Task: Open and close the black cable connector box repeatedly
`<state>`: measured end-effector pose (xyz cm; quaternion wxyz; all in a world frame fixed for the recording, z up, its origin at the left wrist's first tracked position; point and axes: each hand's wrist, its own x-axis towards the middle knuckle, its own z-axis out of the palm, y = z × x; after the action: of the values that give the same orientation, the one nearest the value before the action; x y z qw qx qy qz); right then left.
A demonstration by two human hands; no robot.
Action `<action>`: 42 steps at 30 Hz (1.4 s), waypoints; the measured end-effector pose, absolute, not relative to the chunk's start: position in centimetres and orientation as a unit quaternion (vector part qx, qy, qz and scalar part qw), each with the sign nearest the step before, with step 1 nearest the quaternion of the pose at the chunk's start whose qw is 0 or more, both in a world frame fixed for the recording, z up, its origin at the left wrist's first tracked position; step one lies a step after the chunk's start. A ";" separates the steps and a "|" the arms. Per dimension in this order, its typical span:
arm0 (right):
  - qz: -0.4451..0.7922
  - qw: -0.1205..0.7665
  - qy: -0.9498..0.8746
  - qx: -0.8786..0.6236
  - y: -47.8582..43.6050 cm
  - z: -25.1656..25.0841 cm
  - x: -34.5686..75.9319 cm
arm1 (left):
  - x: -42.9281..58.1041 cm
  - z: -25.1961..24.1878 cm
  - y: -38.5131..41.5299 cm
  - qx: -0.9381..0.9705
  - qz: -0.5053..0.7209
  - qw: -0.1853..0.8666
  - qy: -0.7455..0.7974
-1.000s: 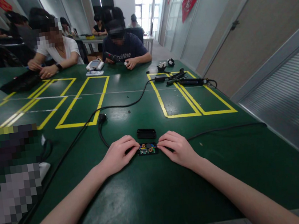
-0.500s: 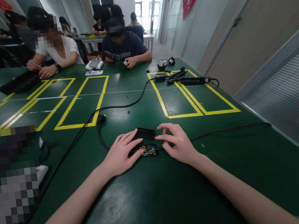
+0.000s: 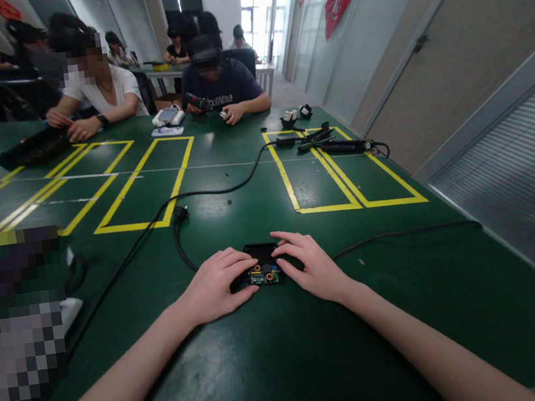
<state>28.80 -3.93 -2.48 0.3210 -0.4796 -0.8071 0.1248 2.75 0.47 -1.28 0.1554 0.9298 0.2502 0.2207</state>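
A small black plastic case with a circuit board [image 3: 266, 277] in it lies face up in front of me. The board carries two copper-coloured ring coils and a few coloured wires. Its black cover [image 3: 260, 250] sits right against the far side of the case. My left hand [image 3: 219, 284] grips the left end of the case, thumb at the near edge and fingers at the far edge by the cover. At the right end, my right hand [image 3: 308, 264] has its thumb and fingertips on the cover's end. Hands partly hide both ends.
A black power cable with a plug [image 3: 180, 213] curves in from the left, and another cable [image 3: 410, 232] runs right. Yellow tape outlines [image 3: 330, 208] mark the green table [image 3: 280, 370]. Black tools [image 3: 339, 145] lie at the far right. Two people [image 3: 219, 78] work across the table.
The cover has come nearer to me, up against the case. My right hand has moved in to the left onto it, and my left-hand fingers have closed in around the case.
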 end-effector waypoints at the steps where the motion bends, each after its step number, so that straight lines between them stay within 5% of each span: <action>1: 0.139 0.323 -0.805 -0.479 -4.0 -2.4 28.8 | 2.8 -1.3 0.4 0.931 0.220 0.156 0.245; 10: 0.253 0.412 -0.750 -0.451 -4.1 -2.5 28.6 | 2.8 -1.1 0.0 0.943 0.208 0.127 0.226; 19: 0.220 0.383 -0.738 -0.510 -4.0 -2.8 28.4 | 2.7 -1.2 0.0 0.944 0.209 0.117 0.226; 29: 0.357 0.438 -0.661 -0.493 -4.1 -2.4 28.3 | 2.6 -1.1 -0.1 0.956 0.235 0.033 0.171; 42: 0.307 0.431 -0.729 -0.434 -4.6 -2.0 28.4 | 2.1 0.0 0.0 0.940 0.253 0.009 0.230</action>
<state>28.43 -4.62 -1.97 0.4313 -0.4339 -0.7292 0.3067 2.14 -0.05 0.02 0.0085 0.9396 0.2299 0.2532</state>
